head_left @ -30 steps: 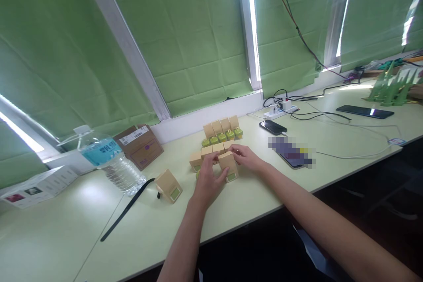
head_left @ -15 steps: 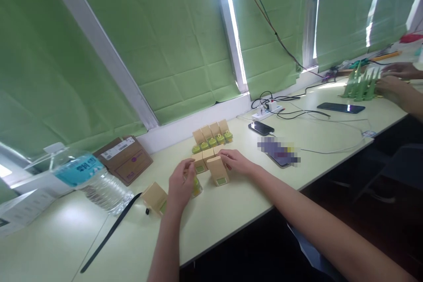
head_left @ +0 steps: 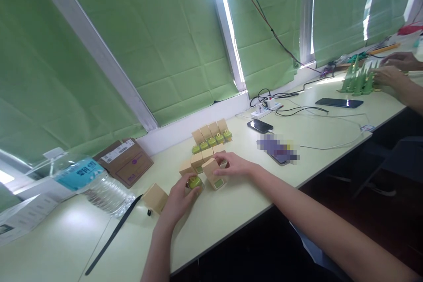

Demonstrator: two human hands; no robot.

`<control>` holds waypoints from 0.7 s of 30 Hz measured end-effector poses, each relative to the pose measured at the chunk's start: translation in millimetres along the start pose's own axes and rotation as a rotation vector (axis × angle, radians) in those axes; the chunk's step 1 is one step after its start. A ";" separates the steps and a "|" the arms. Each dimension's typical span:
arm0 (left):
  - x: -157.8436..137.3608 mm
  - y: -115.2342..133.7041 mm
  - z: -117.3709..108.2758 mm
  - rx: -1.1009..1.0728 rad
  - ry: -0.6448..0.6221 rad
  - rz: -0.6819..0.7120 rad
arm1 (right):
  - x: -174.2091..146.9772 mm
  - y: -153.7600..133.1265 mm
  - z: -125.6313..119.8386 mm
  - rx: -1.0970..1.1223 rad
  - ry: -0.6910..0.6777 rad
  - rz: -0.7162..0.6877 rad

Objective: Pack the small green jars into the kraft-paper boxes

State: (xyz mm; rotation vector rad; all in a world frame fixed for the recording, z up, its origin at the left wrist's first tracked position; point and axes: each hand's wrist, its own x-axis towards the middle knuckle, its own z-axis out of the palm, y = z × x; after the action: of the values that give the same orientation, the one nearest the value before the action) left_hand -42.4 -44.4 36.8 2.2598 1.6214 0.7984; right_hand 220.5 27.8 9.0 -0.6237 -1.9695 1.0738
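Note:
My left hand is closed around a small clear container with a green ringed top, held low over the table. Fingers and thumb of my right hand grip a small tan cardboard box with a green window low on its front; the box leans to the left. Close behind both hands stand several similar tan boxes, partly hidden. Farther back is a row of green-topped containers, with upright tan box flaps behind them. Another tan box lies tilted to the left of my left hand.
A large water bottle, a brown carton and a black strap lie on the left. To the right are phones, a power strip and cables. A co-worker's hands touch green spiky pieces.
My left hand has turned, and the green top between its fingers now shows. The box in my right hand has tilted and shifted left. A tan box behind my left hand has come into view.

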 end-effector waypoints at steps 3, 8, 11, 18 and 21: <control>18.8 5.8 -4.8 -0.133 0.187 -0.054 | 0.3 -0.9 2.2 0.027 -0.037 0.005; 56.9 26.3 5.5 -0.555 0.368 -0.078 | 1.2 -0.8 5.1 0.068 -0.027 0.019; 64.9 34.4 22.9 -0.796 0.294 -0.054 | 1.8 -0.7 5.2 0.090 -0.013 0.029; 50.3 24.6 38.8 -1.068 0.203 -0.146 | 1.2 0.6 4.0 0.074 0.015 0.007; 48.6 20.9 34.2 -1.126 0.160 -0.164 | 0.3 0.2 4.4 0.058 0.016 0.003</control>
State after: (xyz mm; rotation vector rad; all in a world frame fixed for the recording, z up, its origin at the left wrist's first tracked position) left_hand 4.7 -2.7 33.2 1.2613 0.9461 1.3930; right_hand 216.7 26.1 7.5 -0.6026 -1.9170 1.1203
